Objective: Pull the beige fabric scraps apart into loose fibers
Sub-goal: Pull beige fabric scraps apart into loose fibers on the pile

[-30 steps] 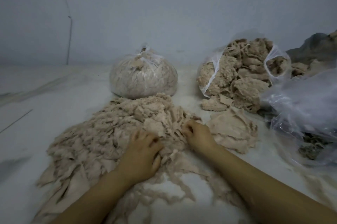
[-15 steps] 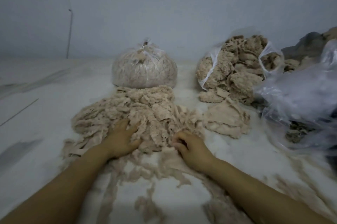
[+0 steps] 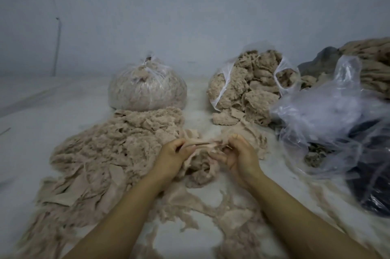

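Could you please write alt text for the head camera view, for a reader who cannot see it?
A person's left hand and right hand stretch a beige fabric scrap between them above a wide heap of beige scraps on a white surface. Behind sit a tied clear bag and an open one, both holding beige material.

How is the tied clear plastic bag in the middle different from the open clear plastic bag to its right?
The tied clear plastic bag is knotted shut at its top and stands rounded; the open clear plastic bag gapes, spilling beige pieces onto the floor. The tied bag's filling looks fine and fluffy; the open bag's filling is coarser chunks. Both hold beige material and stand near the wall.
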The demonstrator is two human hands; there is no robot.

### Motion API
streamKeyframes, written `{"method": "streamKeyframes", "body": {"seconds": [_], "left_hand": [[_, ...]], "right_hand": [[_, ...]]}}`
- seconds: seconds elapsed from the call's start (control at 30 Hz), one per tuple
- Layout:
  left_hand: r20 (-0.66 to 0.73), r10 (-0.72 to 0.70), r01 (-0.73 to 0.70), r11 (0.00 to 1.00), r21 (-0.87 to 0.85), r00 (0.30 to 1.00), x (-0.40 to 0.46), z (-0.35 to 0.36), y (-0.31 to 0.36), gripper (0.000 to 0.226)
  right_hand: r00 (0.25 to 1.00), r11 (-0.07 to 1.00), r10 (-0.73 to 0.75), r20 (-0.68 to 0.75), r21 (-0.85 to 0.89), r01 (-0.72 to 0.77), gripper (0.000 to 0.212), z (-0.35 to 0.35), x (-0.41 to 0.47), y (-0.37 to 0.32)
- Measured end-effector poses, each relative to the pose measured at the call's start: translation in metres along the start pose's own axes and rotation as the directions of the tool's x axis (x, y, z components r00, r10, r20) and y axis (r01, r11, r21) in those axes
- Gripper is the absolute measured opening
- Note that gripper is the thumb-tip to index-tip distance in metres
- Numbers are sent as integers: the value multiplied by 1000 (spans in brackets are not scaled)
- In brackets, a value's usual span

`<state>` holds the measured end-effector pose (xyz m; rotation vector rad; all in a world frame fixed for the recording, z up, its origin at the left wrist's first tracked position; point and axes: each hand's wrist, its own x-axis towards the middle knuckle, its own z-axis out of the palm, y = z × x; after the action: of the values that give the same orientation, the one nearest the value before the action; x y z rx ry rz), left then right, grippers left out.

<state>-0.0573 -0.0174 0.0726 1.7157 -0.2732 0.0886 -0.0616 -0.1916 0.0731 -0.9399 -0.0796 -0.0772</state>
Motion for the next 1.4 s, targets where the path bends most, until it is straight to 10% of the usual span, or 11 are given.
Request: {"method": "streamKeyframes", "body": {"seconds": [0.17, 0.37, 0.47, 0.63, 0.77, 0.9, 1.13, 1.4], "left_hand": [[-8, -179, 167, 933, -317, 984, 9, -4, -1, 12], [-165, -251, 154, 880, -450, 954, 19, 11, 7, 23], [-123, -188, 121, 900, -420, 974, 20, 16, 12, 44], [164, -180, 226, 915, -335, 970, 14, 35, 8, 44], [-10, -2, 2, 999, 34, 1000, 16, 27, -2, 7], [-125, 152, -105, 941, 321, 981, 19, 19, -9, 22], [-108, 87, -88, 996, -6, 990, 22, 23, -11, 27], [-183, 153, -96, 953, 286, 971, 27, -11, -17, 36]], "right_hand": [[990, 996, 42, -135, 88, -30, 28, -22, 13, 0], [901, 786, 356, 247, -601, -146, 35, -40, 2, -2], [966, 697, 207, 157, -716, -33, 48, -30, -1, -6], [999, 867, 1, 49, -498, 24, 18, -4, 8, -7], [991, 925, -10, -134, -377, -42, 25, -6, 16, -6], [977, 925, -46, -206, -379, -36, 19, -9, 18, 9], [963, 931, -141, -229, -362, 50, 29, -8, 20, 16], [926, 928, -199, -321, -365, 73, 18, -23, 22, -5]]}}
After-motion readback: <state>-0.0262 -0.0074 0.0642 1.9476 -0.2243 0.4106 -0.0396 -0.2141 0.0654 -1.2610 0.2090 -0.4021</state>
